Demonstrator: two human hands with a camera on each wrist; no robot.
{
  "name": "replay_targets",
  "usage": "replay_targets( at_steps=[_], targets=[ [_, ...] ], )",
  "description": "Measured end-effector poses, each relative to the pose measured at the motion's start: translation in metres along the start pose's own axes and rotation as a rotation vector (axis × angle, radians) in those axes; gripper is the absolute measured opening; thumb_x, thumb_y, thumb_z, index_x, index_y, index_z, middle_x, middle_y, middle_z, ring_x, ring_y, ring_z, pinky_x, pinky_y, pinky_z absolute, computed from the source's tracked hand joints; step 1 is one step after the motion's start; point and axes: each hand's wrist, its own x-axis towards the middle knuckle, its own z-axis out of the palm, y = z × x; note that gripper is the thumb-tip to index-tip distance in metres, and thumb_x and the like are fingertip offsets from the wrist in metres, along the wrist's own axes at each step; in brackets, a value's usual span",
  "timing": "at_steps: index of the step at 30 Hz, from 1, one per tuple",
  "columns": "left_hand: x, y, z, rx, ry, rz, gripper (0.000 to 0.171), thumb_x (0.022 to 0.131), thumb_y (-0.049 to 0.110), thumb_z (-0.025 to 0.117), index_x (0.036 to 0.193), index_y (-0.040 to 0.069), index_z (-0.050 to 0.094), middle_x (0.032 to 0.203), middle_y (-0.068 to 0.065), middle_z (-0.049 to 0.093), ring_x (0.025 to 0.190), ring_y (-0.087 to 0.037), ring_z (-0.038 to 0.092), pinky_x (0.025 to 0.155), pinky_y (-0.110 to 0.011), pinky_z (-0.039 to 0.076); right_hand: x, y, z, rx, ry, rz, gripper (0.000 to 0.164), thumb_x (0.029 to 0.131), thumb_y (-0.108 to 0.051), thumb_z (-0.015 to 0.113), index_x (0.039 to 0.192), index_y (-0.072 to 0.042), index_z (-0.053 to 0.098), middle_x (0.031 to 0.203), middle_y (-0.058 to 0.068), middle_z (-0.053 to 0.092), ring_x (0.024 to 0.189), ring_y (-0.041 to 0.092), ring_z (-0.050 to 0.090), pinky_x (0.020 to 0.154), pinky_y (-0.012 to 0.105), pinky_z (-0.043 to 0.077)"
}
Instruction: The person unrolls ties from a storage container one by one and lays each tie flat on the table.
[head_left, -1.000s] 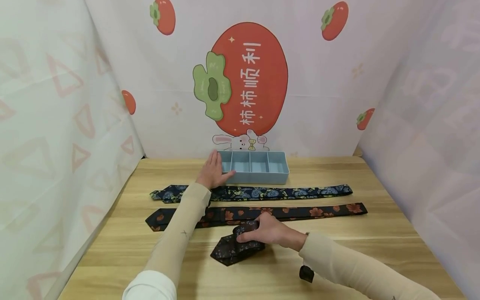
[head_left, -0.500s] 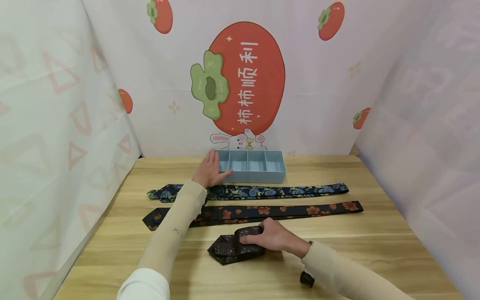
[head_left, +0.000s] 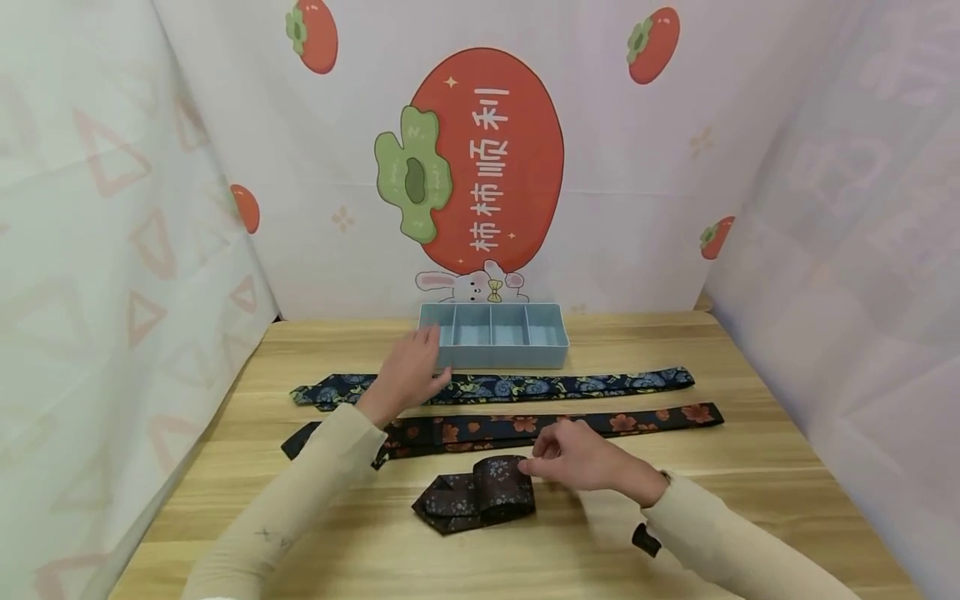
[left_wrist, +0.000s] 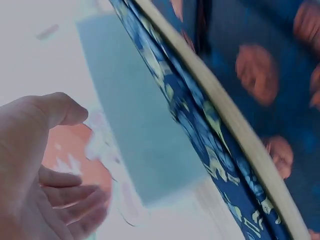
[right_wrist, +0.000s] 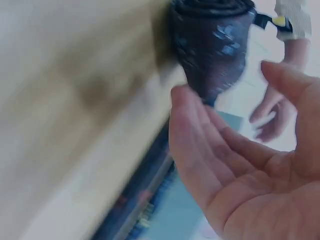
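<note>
A dark tie with small pale flowers (head_left: 504,485) lies rolled up near the table's front, its pointed end sticking out to the left. Close by its right side is my right hand (head_left: 583,456); in the right wrist view the fingers (right_wrist: 192,135) are relaxed and apart from the roll. My left hand (head_left: 405,372) hovers by the left end of the blue box (head_left: 501,357), holding nothing. Two folded ties lie flat across the table: a navy one with blue and yellow pattern (head_left: 585,385) and a dark one with orange flowers (head_left: 622,423), both partly hidden by my left arm.
The box has several compartments and stands at the back of the wooden table (head_left: 637,340). Behind it hangs a white cloth (head_left: 622,233) printed with persimmons, and similar cloths close off both sides.
My left hand has come off the left end of the box and drawn back toward me. The right hand has let go of the rolled tie and shifted right.
</note>
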Motion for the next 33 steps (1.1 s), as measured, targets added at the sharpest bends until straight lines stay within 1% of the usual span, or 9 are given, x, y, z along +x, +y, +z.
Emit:
replay_targets(
  at_steps=[3, 6, 10, 13, 17, 23, 26, 29, 33],
  targets=[
    [-0.022, 0.010, -0.009, -0.219, -0.057, 0.035, 0.046, 0.102, 0.029, 0.068, 0.134, -0.004, 0.062, 0.124, -0.020, 0.070, 0.104, -0.027, 0.071, 0.092, -0.045, 0.061, 0.003, -0.008, -0.007, -0.124, 0.042, -0.125, 0.031, 0.100, -0.035, 0.074, 0.113, -0.007, 0.074, 0.095, -0.001, 0.075, 0.082, 0.008, 0.069, 0.074, 0.029, 0.059],
    [-0.041, 0.020, -0.012, -0.431, -0.184, 0.078, 0.022, 0.102, 0.021, 0.068, 0.115, 0.003, 0.069, 0.100, -0.006, 0.074, 0.079, -0.011, 0.068, 0.077, -0.035, 0.061, 0.010, -0.018, -0.009, -0.191, 0.044, -0.230, 0.030, 0.099, -0.030, 0.076, 0.121, -0.009, 0.073, 0.105, -0.001, 0.075, 0.092, 0.008, 0.070, 0.082, 0.029, 0.061],
    [-0.066, 0.032, -0.008, -0.578, -0.320, 0.140, 0.012, 0.099, 0.014, 0.069, 0.107, 0.005, 0.070, 0.085, 0.003, 0.071, 0.068, -0.001, 0.061, 0.068, -0.025, 0.056, 0.020, -0.028, -0.007, -0.246, 0.018, -0.331, 0.028, 0.098, -0.027, 0.078, 0.122, -0.014, 0.073, 0.111, 0.000, 0.074, 0.098, 0.013, 0.072, 0.087, 0.029, 0.061],
    [-0.080, 0.042, -0.001, -0.643, -0.383, 0.160, 0.010, 0.098, 0.014, 0.071, 0.105, 0.007, 0.070, 0.086, 0.004, 0.070, 0.071, 0.001, 0.062, 0.068, -0.022, 0.055, 0.025, -0.035, -0.001, -0.281, -0.005, -0.385, 0.026, 0.097, -0.023, 0.079, 0.121, -0.016, 0.073, 0.112, -0.001, 0.073, 0.098, 0.012, 0.071, 0.086, 0.029, 0.061],
    [-0.090, 0.054, 0.010, -0.705, -0.424, 0.174, 0.012, 0.096, 0.017, 0.075, 0.104, 0.010, 0.070, 0.086, 0.007, 0.070, 0.071, 0.004, 0.062, 0.068, -0.019, 0.054, 0.030, -0.043, 0.009, -0.288, -0.016, -0.438, 0.024, 0.096, -0.014, 0.079, 0.119, -0.011, 0.074, 0.109, 0.002, 0.073, 0.094, 0.009, 0.069, 0.083, 0.027, 0.061],
    [-0.100, 0.064, 0.027, -0.757, -0.440, 0.156, 0.009, 0.092, 0.014, 0.076, 0.087, 0.013, 0.069, 0.066, 0.013, 0.057, 0.052, 0.002, 0.049, 0.054, -0.016, 0.041, 0.041, -0.054, 0.031, -0.242, -0.043, -0.486, 0.015, 0.096, -0.007, 0.078, 0.110, -0.010, 0.077, 0.100, 0.006, 0.075, 0.083, 0.008, 0.068, 0.072, 0.016, 0.056],
    [-0.105, 0.064, 0.030, -0.785, -0.432, 0.136, 0.014, 0.091, 0.013, 0.078, 0.082, 0.014, 0.068, 0.062, 0.013, 0.053, 0.049, 0.001, 0.045, 0.052, -0.016, 0.037, 0.046, -0.057, 0.040, -0.236, -0.050, -0.482, 0.008, 0.095, -0.006, 0.078, 0.102, -0.010, 0.077, 0.093, 0.003, 0.075, 0.076, 0.000, 0.064, 0.068, 0.013, 0.054],
    [-0.107, 0.062, 0.033, -0.802, -0.418, 0.119, 0.012, 0.090, 0.012, 0.080, 0.085, 0.017, 0.069, 0.067, 0.014, 0.056, 0.053, 0.003, 0.048, 0.054, -0.016, 0.039, 0.049, -0.056, 0.047, -0.243, -0.067, -0.453, 0.007, 0.093, -0.007, 0.081, 0.095, -0.010, 0.075, 0.085, 0.000, 0.072, 0.069, -0.006, 0.058, 0.064, 0.012, 0.051],
    [-0.109, 0.059, 0.035, -0.790, -0.412, 0.099, 0.015, 0.089, 0.013, 0.081, 0.088, 0.020, 0.068, 0.076, 0.013, 0.060, 0.059, 0.003, 0.051, 0.057, -0.016, 0.043, 0.052, -0.054, 0.051, -0.265, -0.085, -0.424, 0.008, 0.092, -0.009, 0.083, 0.093, -0.012, 0.075, 0.082, -0.002, 0.071, 0.066, -0.007, 0.055, 0.061, 0.013, 0.050]
  ],
)
